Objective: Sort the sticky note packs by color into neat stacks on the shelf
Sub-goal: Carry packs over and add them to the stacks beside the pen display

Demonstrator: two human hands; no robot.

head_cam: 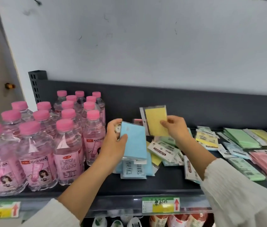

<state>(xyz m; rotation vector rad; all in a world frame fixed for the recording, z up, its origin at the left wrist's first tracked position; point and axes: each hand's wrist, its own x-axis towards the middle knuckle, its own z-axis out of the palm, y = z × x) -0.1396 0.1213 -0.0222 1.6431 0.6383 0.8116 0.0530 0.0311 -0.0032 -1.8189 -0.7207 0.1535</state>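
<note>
While your left hand (114, 136) grips a blue pack (133, 141), thumb across its face and fingers curled behind, your right hand (175, 128) pinches a yellow pack (156, 122) by its lower right edge and holds it above the shelf (146, 185). The yellow pack's long axis stands nearly upright, leaning a little left. A small yellow pile (207, 140) lies flat on the shelf just right of your right wrist, so that hand is the nearer one, and I judge you would need to tip the pack flat to lay it there. A blue pile (132, 171) sits directly below your left hand. Below your right hand, a loose pack's white header card (160, 150) reads "STICKY NOTE". Left of your left hand, the pink-capped bottles (38, 161) read "PEACH SODA". The handwriting on the price tag (160, 204) is not legible to me.
</note>
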